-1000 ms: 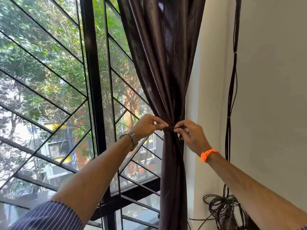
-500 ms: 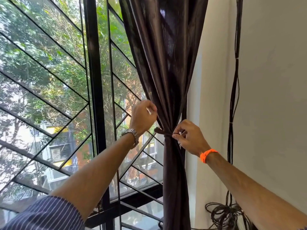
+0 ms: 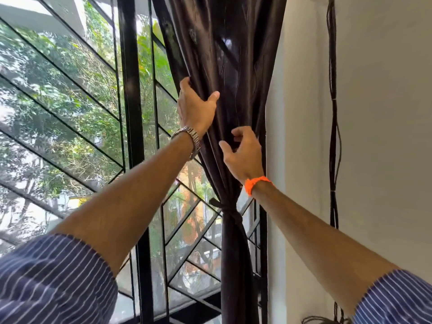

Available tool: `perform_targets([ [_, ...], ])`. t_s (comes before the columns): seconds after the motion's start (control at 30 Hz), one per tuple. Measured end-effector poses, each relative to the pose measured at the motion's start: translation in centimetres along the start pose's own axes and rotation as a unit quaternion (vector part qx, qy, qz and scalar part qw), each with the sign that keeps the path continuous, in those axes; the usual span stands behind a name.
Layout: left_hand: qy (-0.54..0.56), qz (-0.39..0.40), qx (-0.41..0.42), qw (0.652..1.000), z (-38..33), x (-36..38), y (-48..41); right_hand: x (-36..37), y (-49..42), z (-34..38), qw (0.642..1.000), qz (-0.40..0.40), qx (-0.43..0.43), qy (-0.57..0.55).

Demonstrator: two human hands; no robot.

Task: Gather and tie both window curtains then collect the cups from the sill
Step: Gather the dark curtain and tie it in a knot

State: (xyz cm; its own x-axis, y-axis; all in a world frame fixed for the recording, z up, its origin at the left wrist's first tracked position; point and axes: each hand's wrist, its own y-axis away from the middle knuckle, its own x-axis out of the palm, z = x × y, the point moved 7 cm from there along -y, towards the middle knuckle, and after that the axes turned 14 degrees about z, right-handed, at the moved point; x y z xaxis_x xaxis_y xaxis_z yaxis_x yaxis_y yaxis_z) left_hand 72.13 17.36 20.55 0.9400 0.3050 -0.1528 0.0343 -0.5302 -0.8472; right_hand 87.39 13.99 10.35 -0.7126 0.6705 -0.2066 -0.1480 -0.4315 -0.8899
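Just one dark brown satin curtain (image 3: 233,66) in my view. It hangs straight up-and-down at the right end of the black metal window grille (image 3: 131,113), cinched low down by one dark fabric tie (image 3: 230,212). My left hand (image 3: 195,106) grips its grille-side edge above the tie, thumb in front. My right hand (image 3: 243,153) sits curled against the folds, and I can't tell if it's pinching any.

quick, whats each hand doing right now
Left hand: grips the left edge of the dark curtain, thumb in front.
Right hand: fingers curled against the curtain folds; cannot tell if it pinches any fabric.
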Motion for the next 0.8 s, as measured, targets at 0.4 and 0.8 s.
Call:
perform_targets([
  [0.4, -0.091, 0.037, 0.004, 0.995, 0.8, -0.8, -1.6, 3.6, -2.1, 0.2, 0.986, 0.035, 0.06, 0.15],
  [0.8, -0.12, 0.044, -0.022, 0.992, -0.9, -1.7, -2.1, -2.2, -2.4, 6.5, 0.983, -0.131, -0.057, 0.111],
])
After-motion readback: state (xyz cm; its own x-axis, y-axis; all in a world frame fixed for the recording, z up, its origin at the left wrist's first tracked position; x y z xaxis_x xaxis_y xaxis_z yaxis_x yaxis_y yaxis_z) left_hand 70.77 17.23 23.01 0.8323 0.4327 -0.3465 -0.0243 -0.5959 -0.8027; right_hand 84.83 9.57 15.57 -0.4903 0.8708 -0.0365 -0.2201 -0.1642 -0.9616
